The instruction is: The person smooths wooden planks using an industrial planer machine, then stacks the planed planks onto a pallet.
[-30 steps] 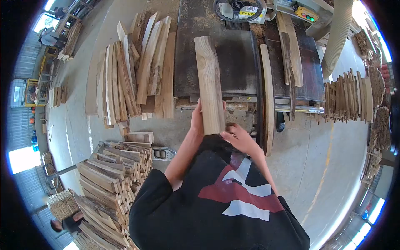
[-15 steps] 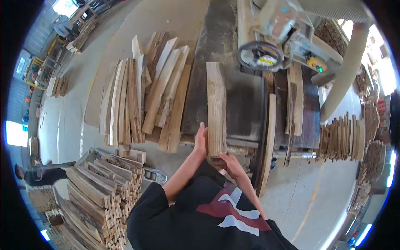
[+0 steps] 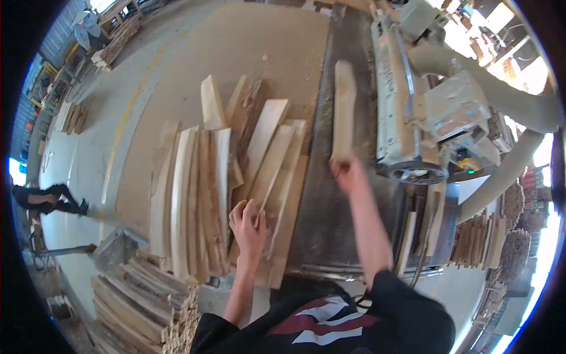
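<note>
A short wooden board, blurred by motion, lies lengthwise over the dark machine bed. My right hand is closed on its near end, arm stretched forward. My left hand is over the loose pile to the left, fingers bent around the near end of a pale board. The hand itself covers that end. Beside it, more rough boards lie side by side, some with bark on their edges.
A saw-like machine with a black handwheel and thick hoses stands to the right. Stacked wood strips are at lower left, more wood at right. A person is at far left, another farther back.
My hands have separated. The right one has moved forward along the bed with the board; the left has let go of it and moved left onto the pile. My view has shifted.
</note>
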Available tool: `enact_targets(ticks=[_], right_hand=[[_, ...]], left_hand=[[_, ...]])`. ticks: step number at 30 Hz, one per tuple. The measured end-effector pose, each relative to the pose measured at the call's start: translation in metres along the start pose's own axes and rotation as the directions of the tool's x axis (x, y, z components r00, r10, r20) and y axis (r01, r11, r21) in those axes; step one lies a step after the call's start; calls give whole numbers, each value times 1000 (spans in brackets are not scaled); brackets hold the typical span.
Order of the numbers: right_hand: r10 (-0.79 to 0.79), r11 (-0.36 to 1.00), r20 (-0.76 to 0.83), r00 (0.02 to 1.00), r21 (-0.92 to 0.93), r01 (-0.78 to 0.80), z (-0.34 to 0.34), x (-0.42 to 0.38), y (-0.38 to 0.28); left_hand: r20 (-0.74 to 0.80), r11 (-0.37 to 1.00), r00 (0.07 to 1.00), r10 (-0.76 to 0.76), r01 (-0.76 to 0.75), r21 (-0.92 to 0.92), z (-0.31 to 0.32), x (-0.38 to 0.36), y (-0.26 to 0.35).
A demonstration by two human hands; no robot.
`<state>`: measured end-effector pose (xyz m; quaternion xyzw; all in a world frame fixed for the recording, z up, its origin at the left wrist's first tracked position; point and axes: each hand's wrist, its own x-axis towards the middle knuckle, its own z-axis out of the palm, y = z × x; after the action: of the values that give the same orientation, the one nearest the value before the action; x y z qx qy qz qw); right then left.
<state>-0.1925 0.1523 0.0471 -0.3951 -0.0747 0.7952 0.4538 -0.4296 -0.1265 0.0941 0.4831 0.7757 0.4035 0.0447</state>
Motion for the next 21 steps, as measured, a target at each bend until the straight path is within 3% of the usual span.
enact_targets(ticks=[1,2,4,5,6,7,9,10,12,13,14,15,17,18,19,21], right_hand=[[-35,996,-13,999,79,36,22,47,-20],[39,930,66,997,361,-61,41,87,-51],[-217,861,195,956,499,94,67,177,-88],[-187,886,-61,980,421,195,113,171,-92],[-184,961,79,980,224,163,117,188,-88],[-157,967,76,985,213,138,123,179,-72],[-85,960,422,903,-208,188,120,138,-43],[-95,949,408,908,-239,206,116,101,-20],[-62,936,355,933,-305,178,80,41,14],[-40,943,289,956,-307,132,60,10,28],[-21,949,224,974,-302,90,38,-20,38],[-21,943,162,987,-325,74,12,-46,46],[-7,941,42,999,-338,21,-39,-99,55],[7,945,-12,1000,-328,-10,-61,-124,57],[20,946,-2,1000,-325,-20,-85,-146,57],[8,950,-10,1000,-312,-11,-124,-196,52]], left_hand=[[4,999,999,-48,48,22,-4,-4,-12],[5,993,994,-107,106,46,-8,-15,-22],[45,977,984,-171,163,140,-18,-33,-13],[66,966,981,-181,165,200,-16,-37,-5],[36,950,983,-181,165,267,-9,-51,-2],[33,941,978,-207,190,279,-7,-56,2],[11,888,961,-278,252,384,-7,-58,5],[18,883,957,-289,260,391,-12,-58,0],[248,910,888,-387,411,-50,-26,-56,-16],[365,832,848,-385,490,-259,-31,-56,-20],[483,664,770,-417,621,-416,-35,-56,-20],[485,669,770,-414,619,-411,-34,-57,-22],[665,210,518,-538,847,-489,-27,-59,-24],[773,-90,389,-501,865,-494,-43,-45,11],[780,-73,394,-486,871,-486,-31,-51,14],[593,355,705,-389,708,-610,-3,-75,16]])
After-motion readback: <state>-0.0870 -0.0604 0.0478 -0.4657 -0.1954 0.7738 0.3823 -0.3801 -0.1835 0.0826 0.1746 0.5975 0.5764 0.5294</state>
